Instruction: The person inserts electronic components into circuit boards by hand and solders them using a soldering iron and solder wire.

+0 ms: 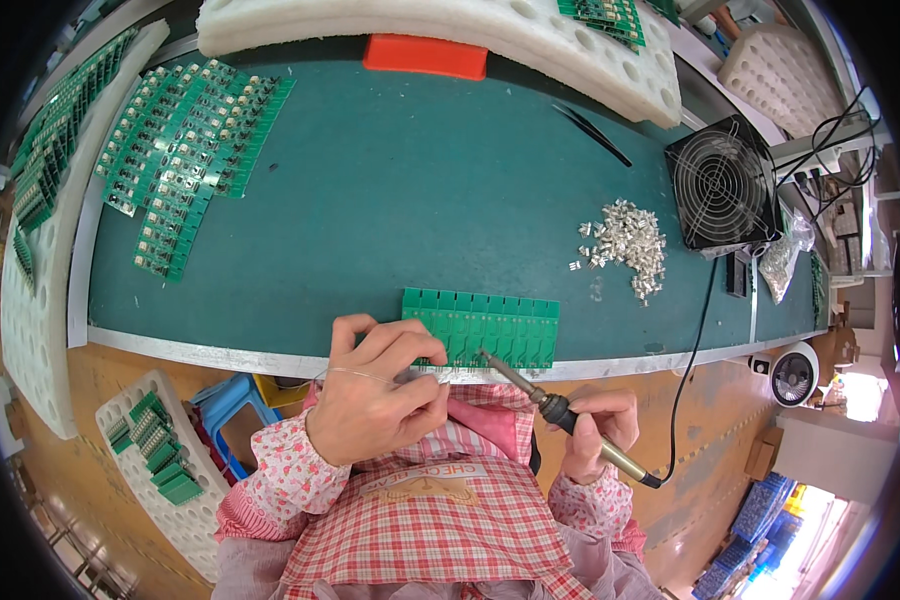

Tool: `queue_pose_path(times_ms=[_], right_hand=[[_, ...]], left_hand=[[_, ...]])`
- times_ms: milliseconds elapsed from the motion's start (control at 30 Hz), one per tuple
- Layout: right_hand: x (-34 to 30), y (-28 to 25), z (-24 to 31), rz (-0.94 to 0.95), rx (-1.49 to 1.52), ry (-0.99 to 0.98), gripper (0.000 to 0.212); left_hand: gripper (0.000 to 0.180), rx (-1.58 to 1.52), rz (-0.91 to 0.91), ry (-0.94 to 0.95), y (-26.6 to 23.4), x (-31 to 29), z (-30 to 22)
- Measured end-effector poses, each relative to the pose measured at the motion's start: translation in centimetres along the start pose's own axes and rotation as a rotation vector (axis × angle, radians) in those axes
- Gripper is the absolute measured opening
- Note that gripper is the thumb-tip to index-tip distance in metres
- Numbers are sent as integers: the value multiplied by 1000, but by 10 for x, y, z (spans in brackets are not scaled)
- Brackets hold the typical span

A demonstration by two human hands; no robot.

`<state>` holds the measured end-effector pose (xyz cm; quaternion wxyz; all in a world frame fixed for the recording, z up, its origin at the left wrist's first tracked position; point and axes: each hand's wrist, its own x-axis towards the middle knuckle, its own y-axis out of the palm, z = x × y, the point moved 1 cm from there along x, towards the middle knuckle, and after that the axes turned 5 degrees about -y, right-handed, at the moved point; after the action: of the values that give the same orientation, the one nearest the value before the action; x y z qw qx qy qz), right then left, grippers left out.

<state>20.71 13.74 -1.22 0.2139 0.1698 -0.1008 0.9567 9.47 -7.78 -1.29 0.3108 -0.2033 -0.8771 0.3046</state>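
Observation:
A green circuit board panel (485, 315) lies flat at the table's near edge, with a row of small metal pins along its near side. My right hand (598, 430) is closed around the handle of a soldering iron (558, 411). The iron slants up and left, its tip over the panel's lower middle. At the panel's left end, my left hand (380, 385) has its fingers curled, pinching a thin strand of solder wire (365, 374) that trails across the back of the hand. These fingers cover the panel's lower left corner.
White connectors (625, 245) are heaped at the right, near black tweezers (592, 135) and a black fan (722, 185). Populated boards (190, 150) lie at the left. White foam trays (440, 22) and a red block (425, 56) stand at the back. The iron's black cord (698, 345) crosses the near edge.

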Motion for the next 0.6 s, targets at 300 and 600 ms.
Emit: queue_pose_path(times_ms=[300, 600], right_hand=[[27, 35, 19, 461, -501, -351, 36], [18, 29, 10, 426, -440, -402, 29]], left_hand=[[20, 45, 61, 89, -10, -13, -23], [25, 15, 98, -85, -27, -15, -7]])
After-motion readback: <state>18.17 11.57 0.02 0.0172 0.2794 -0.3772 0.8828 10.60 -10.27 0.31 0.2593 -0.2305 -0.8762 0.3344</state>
